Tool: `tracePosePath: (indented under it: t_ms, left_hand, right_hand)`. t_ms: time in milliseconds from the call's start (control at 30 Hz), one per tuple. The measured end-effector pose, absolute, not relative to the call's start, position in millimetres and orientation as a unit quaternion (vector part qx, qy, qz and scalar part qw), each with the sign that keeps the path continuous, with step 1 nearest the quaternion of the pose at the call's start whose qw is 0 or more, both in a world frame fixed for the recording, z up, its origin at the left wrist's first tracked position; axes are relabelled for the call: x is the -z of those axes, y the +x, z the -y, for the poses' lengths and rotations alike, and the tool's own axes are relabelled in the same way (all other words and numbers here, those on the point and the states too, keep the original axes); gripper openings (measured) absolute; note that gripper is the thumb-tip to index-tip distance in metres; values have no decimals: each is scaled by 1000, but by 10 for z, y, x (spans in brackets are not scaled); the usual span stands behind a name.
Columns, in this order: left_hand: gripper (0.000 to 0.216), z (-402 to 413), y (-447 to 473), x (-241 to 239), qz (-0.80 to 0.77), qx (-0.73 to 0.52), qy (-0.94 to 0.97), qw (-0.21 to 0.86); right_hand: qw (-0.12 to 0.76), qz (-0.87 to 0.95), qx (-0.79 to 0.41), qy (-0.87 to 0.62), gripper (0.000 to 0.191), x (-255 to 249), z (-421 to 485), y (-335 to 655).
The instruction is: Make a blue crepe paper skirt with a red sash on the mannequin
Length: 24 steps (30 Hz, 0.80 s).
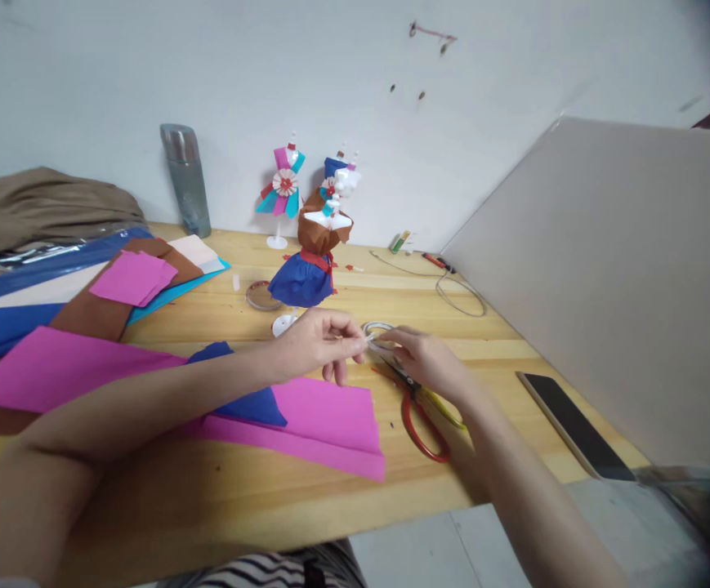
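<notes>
Thumb and forefinger of my left hand [318,345] pinch a small, thin whitish strip [368,338]. My right hand [429,361] is close beside it, fingers curled in toward the strip; what its fingertips hold is too small to tell. Partly behind these fingers lies a silvery ring or coil [377,327]. Under my right hand are scissors with red and yellow handles [423,433]. Beyond my left hand stands a small mannequin in a brown top and blue skirt [303,279]. Beneath my left forearm lie pink crepe paper [330,420] and a blue piece [250,406].
Two more decorated mannequins, one with a pink and turquoise bow [284,184], stand by the wall. A grey flask [185,184], coloured sheets [140,282] and brown cloth [42,208] are at left. A phone [575,425], a wire loop [462,298] and a pale partition [600,286] are at right.
</notes>
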<state>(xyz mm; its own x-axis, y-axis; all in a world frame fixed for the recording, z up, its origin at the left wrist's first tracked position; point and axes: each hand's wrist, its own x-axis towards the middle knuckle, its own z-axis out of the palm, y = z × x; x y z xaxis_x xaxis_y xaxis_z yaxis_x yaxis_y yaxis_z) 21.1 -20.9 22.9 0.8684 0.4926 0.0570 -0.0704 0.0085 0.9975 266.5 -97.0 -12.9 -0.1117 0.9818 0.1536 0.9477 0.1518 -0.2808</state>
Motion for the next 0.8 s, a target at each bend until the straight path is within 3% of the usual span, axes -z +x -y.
tracePosePath:
  t_ms: [100,167,300,367,533,800]
  left_hand:
    - [35,211,188,-289,-154,-232,656,702]
    - [33,209,176,-302,-163,-241,653,700]
    - [26,219,142,-344,-178,-230,680,673]
    - [23,234,121,-386,-178,-234,695,656]
    - [20,280,64,-504,-177,-252,717,625]
    - [23,242,-67,-731,-258,-301,749,531]
  right_hand:
    - [169,727,-41,-664,21,137,927,2636]
    - [201,715,-45,-668,20,103,916,2584]
    - [432,630,-229,-603,30,-111,957,2323]
    - [501,591,-310,-551,38,-262,981,2136]
    - [527,581,-324,-528,26,-548,975,1780]
    - [566,606,-201,-521,22,-694,852,1557]
